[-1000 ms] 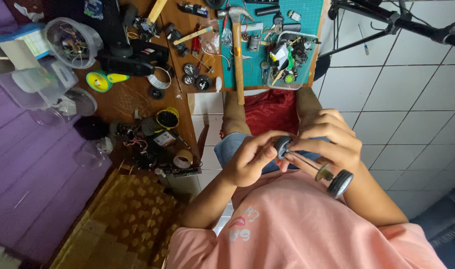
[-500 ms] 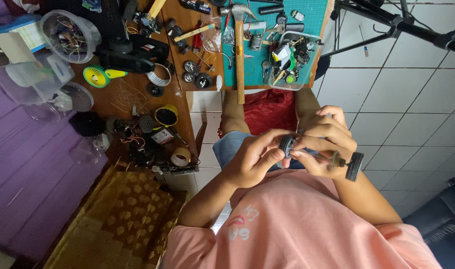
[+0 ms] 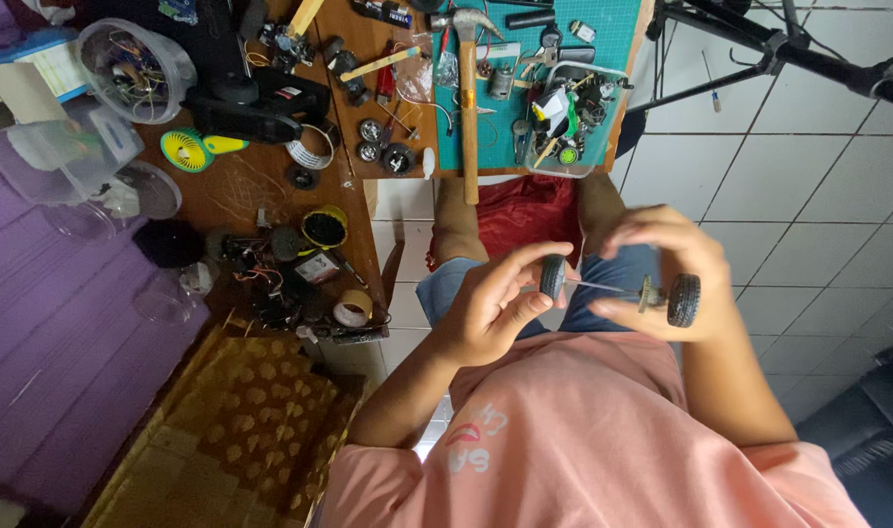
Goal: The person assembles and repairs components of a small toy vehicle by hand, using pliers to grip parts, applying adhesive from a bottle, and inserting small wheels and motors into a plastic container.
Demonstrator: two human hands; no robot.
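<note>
A thin metal axle (image 3: 603, 286) with a small black wheel at each end is held level above my lap. My left hand (image 3: 490, 308) pinches the left wheel (image 3: 553, 277) between thumb and fingers. My right hand (image 3: 666, 269) cups the right wheel (image 3: 683, 299), its fingers arched over the rod. A small gear-like piece (image 3: 649, 292) sits on the axle just inside the right wheel. I wear a pink shirt (image 3: 583, 440), and my knees show beyond the hands.
A wooden table (image 3: 241, 186) holds a hammer (image 3: 469, 98) on a green mat (image 3: 603, 29), a clear tray of parts (image 3: 573, 117), loose wheels (image 3: 383, 147), a small fan (image 3: 187, 150), tape (image 3: 351, 310) and wires. A tripod leg (image 3: 798, 54) crosses the white tiled floor at top right.
The axle has swung level and my hands have spread apart, one on each wheel. The right wheel has moved up and to the right.
</note>
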